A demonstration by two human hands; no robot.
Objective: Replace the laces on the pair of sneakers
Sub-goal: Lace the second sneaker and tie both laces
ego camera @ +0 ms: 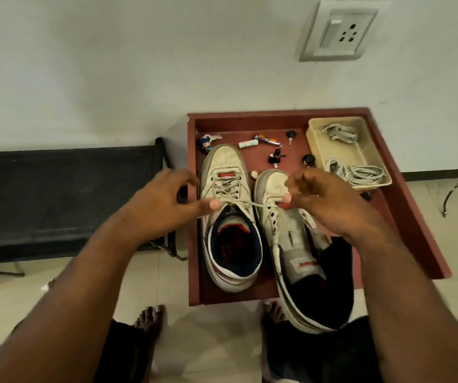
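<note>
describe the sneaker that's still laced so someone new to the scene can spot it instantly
Find the red-brown tray on the floor against the white wall; two white sneakers lie side by side in it, toes toward the wall. The laced sneaker is the one on the left, with lace crossing its eyelets. The right sneaker has bare eyelets and its heel hangs over the tray's near edge.

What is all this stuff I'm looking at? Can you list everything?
sneakers: two, white, side by side on the table; left one laced, right one unlaced
lace: one, white, stretched between the hands
table: one, reddish-brown, against the wall
tray: one, beige, table's far right corner
spare laces: two bundles, pale, in the tray
keys and trinkets: several, mixed colours, beyond the sneakers
rack: one, black, left of table
wall socket: one, white, upper right
left hand: pinches the lace
right hand: pinches the lace
bare feet: two, on the floor
</note>
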